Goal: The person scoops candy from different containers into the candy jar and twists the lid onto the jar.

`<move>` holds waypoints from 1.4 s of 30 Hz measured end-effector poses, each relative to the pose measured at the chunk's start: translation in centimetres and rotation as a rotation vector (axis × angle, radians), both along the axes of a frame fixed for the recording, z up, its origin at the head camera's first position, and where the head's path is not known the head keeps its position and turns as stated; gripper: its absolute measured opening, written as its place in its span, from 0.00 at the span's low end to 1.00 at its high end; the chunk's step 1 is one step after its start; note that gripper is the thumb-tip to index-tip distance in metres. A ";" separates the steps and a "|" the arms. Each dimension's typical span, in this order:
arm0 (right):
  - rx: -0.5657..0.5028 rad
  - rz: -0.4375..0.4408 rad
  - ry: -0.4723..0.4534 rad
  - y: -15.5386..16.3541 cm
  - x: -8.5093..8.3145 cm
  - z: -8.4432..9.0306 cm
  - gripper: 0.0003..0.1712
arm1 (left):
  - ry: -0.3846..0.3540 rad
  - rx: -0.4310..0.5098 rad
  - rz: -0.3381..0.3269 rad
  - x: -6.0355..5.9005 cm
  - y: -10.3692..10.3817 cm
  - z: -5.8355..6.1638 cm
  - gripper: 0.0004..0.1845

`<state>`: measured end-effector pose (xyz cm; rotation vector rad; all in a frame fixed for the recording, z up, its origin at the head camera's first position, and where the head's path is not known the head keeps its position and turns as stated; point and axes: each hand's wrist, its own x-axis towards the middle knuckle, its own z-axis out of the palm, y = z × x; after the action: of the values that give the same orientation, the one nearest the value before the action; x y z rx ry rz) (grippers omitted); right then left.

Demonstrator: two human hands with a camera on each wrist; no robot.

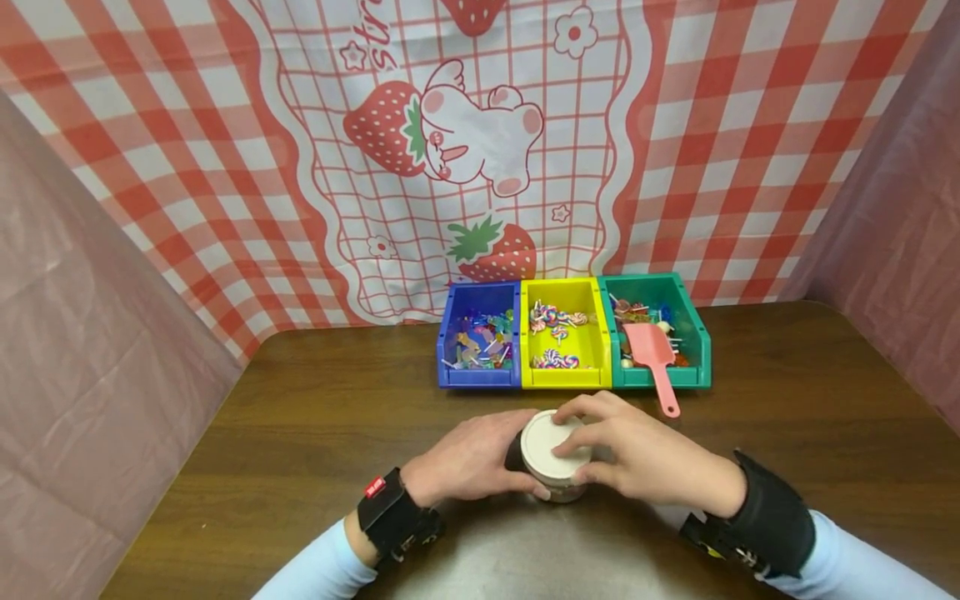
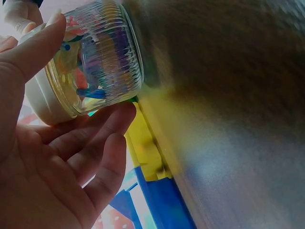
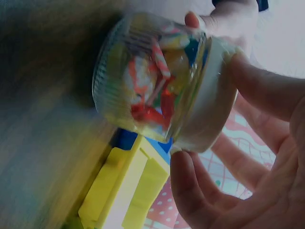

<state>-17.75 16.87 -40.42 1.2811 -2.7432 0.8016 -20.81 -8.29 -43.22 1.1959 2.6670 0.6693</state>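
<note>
A ribbed clear glass jar with colourful candy-like pieces inside stands on the table in front of me. Its white lid sits on top. My left hand holds the jar from the left, thumb on the near side and fingers round the far side. From the right, my right hand grips the lid, with its thumb at the rim and other fingers over the top. In the right wrist view, red, white and striped pieces show through the glass.
Behind the jar stand a blue bin, a yellow bin and a green bin, side by side, with small colourful pieces inside. A pink scoop lies in the green one, its handle over the front edge. A strawberry-print cloth hangs behind.
</note>
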 end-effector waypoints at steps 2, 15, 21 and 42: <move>0.002 -0.016 0.027 -0.2 0.1 -0.1 0.14 | 0.004 -0.003 0.005 0.0 0.1 0.0 0.42; 0.087 -0.252 0.127 -1.9 2.4 0.1 0.17 | 0.036 -0.016 0.003 0.1 0.3 0.2 0.40; 0.082 -0.182 0.049 -1.1 1.8 0.9 0.17 | 0.040 -0.020 -0.004 0.2 0.2 0.1 0.41; 0.011 0.120 -0.095 1.1 -0.6 0.0 0.20 | 0.038 -0.017 -0.010 0.1 0.0 0.0 0.43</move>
<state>-18.34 17.94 -40.40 1.4591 -2.7683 0.8797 -20.66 -8.27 -43.18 1.2290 2.6902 0.6279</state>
